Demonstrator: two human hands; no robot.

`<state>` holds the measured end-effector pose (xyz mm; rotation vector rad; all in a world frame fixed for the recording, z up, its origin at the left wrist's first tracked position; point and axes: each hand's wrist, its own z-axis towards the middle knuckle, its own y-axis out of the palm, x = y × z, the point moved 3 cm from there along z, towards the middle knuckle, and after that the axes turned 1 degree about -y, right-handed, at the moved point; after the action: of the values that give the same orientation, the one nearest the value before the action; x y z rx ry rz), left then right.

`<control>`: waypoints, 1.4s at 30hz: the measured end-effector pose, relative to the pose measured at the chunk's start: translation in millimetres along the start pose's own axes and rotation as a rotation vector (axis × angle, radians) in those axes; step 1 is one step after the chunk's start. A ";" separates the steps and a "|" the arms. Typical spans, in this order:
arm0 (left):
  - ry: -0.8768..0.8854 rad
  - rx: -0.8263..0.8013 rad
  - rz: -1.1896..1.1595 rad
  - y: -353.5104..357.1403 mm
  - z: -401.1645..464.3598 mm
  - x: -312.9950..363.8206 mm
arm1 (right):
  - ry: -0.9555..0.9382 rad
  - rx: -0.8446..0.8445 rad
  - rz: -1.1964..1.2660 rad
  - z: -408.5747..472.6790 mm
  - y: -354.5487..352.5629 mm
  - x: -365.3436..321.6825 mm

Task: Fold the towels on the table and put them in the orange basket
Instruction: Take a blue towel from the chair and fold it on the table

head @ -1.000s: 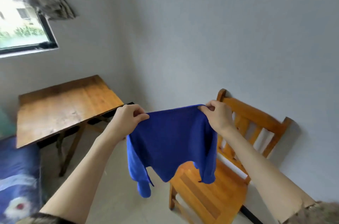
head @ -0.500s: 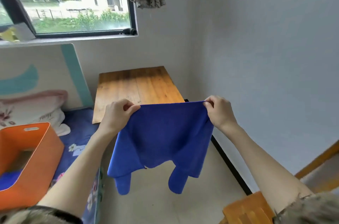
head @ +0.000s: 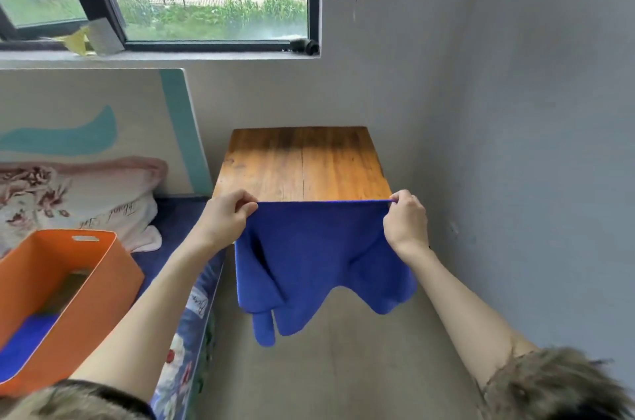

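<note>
Wooden and bare as far as it shows, the table (head: 304,163) stands at twelve o'clock against the wall under the window, its near edge hidden behind the cloth. At eight o'clock the orange basket (head: 103,277) sits on the bed, open side up, with something blue already lying in its bottom — probably a towel folded and stowed, though that is a guess from the colour.

Between the two, held up in the air in front of the table's near edge, hangs the blue towel (head: 316,258). Its top hem is pulled taut and level; the lower part droops in uneven lobes, so it is spread but not yet folded.

At ten o'clock of the towel, the left hand (head: 225,218) pinches one top corner, thumb and fingers closed on the hem. At two o'clock, the right hand (head: 405,222) pinches the other corner the same way.

The step in hand looks like the spreading-out before the first fold. Next, I judge, the towel wants lowering flat onto the table — or the two corners brought together in the air — keeping the hem straight so the halves line up.
</note>
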<state>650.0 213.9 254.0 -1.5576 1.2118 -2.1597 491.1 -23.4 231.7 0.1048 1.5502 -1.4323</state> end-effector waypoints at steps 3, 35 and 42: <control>-0.041 0.007 0.021 9.4 30.3 -15.1 | 0.096 -0.031 0.143 38.4 20.4 3.1; -0.208 -0.219 0.099 186.0 539.0 -163.1 | 0.192 -0.237 -0.047 473.7 320.0 32.2; -0.250 -0.238 0.084 227.9 592.8 -193.6 | 0.198 -0.371 -0.058 531.3 382.2 50.5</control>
<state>1180.5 -107.1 16.6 -1.7705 1.4598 -1.7573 1015.0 -358.5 21.3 -0.0223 1.9719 -1.1823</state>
